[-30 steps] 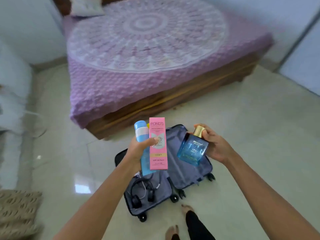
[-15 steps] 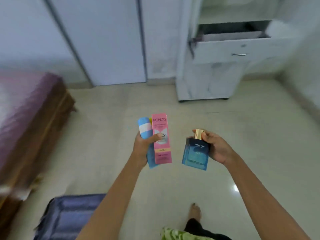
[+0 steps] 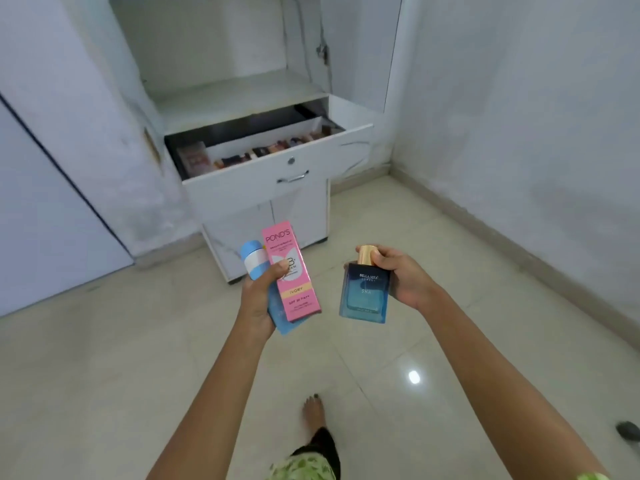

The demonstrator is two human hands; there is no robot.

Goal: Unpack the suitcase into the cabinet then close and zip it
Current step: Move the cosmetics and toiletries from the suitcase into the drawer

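Mid-unpack: toiletries in hand, not yet in the cabinet [image 3: 242,81].

Left hand [image 3: 258,303] grips pink Pond's box [image 3: 291,271] plus blue tube [image 3: 254,263]; right hand [image 3: 403,280] holds blue perfume bottle [image 3: 363,294] by its gold cap. Drawer [image 3: 277,181] stands open ahead, already part-filled. Floor between looks clear. Suitcase out of view; closing and zipping presumably still pending.

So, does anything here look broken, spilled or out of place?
Nothing spilled or broken. The drawer stands pulled out, already holding small items. A small dark thing lies on the floor at the right edge, too blurred to identify.
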